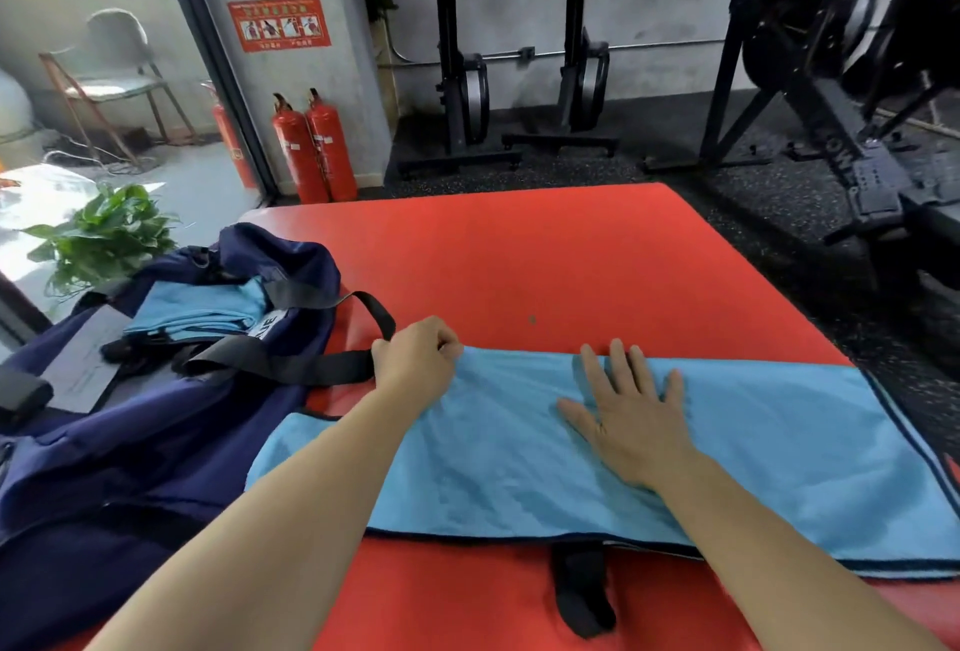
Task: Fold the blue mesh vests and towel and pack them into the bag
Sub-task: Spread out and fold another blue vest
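Towel [519,453], light blue with a dark border, lies in a long band across a red mat [519,260], its right end cut off by the frame edge and parts of it covered by both forearms. The left hand [415,356] is clenched on the towel's far left corner, pinching the cloth. The right hand [631,416] lies flat on the towel with fingers spread and relaxed, gripping nothing. A navy bag [156,442] sits open at the mat's left edge, with folded blue cloth [197,310] inside; whether that cloth is mesh cannot be made out. A black strap [291,364] from the bag runs up to the left hand, its end hidden behind it. A black tab [582,593] pokes out from under the towel's near edge, its source concealed.
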